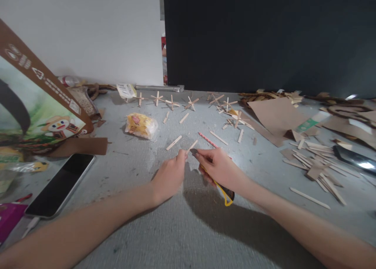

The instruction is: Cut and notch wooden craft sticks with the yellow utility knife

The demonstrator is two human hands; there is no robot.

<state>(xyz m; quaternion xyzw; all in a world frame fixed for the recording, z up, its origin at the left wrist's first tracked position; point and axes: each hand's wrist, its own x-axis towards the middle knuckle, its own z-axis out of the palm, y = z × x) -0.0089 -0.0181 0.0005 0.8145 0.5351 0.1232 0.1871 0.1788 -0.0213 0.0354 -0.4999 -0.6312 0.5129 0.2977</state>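
Note:
Near the middle of the grey table, my left hand (170,177) pinches a short pale wooden stick (192,145), which slants up to the right. Just right of it, my right hand (221,168) is closed round a yellow and black utility knife (228,197). The knife's dark blade end is beside the stick; whether they touch is unclear. A notched wooden piece (174,143) lies left of the held stick. Behind my right hand are a red patterned straw (208,139) and another loose stick (219,138).
Crossed-stick pieces (158,98) stand in a row at the back. A yellow-and-clear wrapped packet (141,125) lies left of centre, and a phone (60,186) further left. Loose sticks (310,198), brown cardboard (276,114) and a dark glossy object (355,159) lie at right.

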